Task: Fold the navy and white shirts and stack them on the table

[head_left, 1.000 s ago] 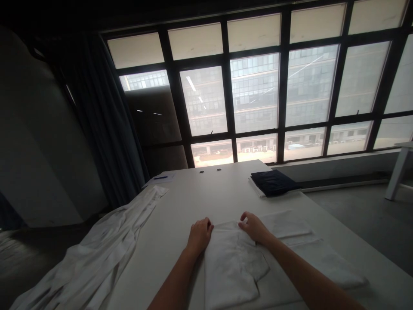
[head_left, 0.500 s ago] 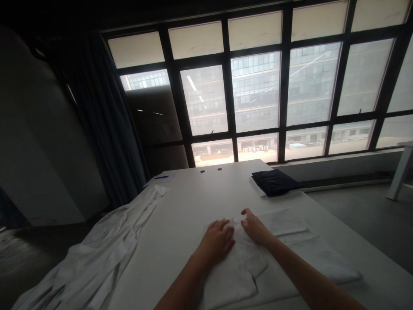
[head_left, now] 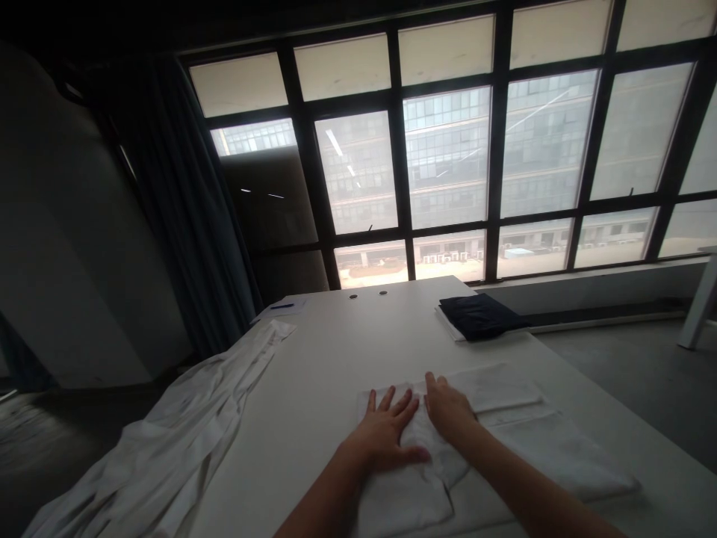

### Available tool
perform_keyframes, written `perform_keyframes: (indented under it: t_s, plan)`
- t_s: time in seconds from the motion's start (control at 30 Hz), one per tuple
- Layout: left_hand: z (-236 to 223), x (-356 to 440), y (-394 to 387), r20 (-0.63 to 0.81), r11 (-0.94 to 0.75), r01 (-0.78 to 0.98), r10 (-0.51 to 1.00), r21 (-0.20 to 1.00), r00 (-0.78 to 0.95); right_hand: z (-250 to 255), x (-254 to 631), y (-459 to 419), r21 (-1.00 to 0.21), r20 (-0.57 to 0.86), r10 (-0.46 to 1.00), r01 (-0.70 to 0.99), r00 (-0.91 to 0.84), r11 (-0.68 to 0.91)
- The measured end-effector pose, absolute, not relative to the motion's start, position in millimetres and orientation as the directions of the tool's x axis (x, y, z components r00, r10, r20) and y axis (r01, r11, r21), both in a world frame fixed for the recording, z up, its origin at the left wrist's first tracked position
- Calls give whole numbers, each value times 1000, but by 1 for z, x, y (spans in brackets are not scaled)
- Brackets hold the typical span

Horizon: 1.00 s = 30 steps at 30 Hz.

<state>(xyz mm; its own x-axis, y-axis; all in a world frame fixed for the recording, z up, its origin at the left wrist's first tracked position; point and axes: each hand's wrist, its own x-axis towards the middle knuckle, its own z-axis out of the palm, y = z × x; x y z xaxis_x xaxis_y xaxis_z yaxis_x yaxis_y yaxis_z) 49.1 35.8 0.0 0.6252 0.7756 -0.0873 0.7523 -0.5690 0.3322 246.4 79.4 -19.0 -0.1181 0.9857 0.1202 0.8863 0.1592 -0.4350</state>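
A white garment (head_left: 406,497) lies partly folded on the white table in front of me, with layered edges and creases near its middle. My left hand (head_left: 384,437) rests flat on its left part, fingers spread and thumb out to the right. Close beside it, my right hand (head_left: 449,409) is closed on the garment's upper middle, its fingers curled together against the cloth. The fingertips' exact hold is partly hidden. To the right of my right forearm, the garment's fabric extends flat, with a long fold running across it.
A heap of white cloth (head_left: 184,426) hangs over the left edge of the table (head_left: 330,347). Dark folded clothing (head_left: 482,317) lies at the right edge over something white. A pen (head_left: 281,305) rests on paper at the far left. Beyond stand windows and a curtain (head_left: 184,224).
My left hand has flattened and spread its fingers on the cloth. The right hand's thumb and fingers, apart before, have come together on the garment. The view has shifted slightly.
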Motion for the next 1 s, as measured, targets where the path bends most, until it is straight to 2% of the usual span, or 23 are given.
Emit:
perform_keyframes:
  t_s: [0.07,0.17,0.23,0.3,0.4,0.53,0.7,0.93,1.0]
  plan:
    - [-1,51,37,-87,-541,773,798,332,596,-12,246,70,-335,227,961,915,-155,226]
    - [-4,53,39,-72,-502,805,833,317,548,-5,253,47,-211,380,832,837,-405,504]
    - [-5,53,40,-58,-496,814,843,304,535,-7,263,27,-225,387,691,665,-611,713]
    - [-6,54,40,-35,-496,813,847,306,530,-12,272,6,-278,349,559,487,-752,828]
    - [-8,54,39,29,-495,805,857,328,515,-18,279,-15,-310,278,455,370,-846,876]
    - [-10,54,39,90,-468,825,881,315,465,-14,277,-23,-260,215,421,364,-881,894]
    - [-9,53,40,66,-463,842,883,276,464,-9,280,-20,-231,191,416,372,-889,899]
    - [-7,51,43,22,-449,859,889,247,458,-9,271,-24,41,325,303,333,-896,942]
    - [-6,50,44,11,-436,867,894,241,447,-8,268,-25,67,341,279,319,-898,945]
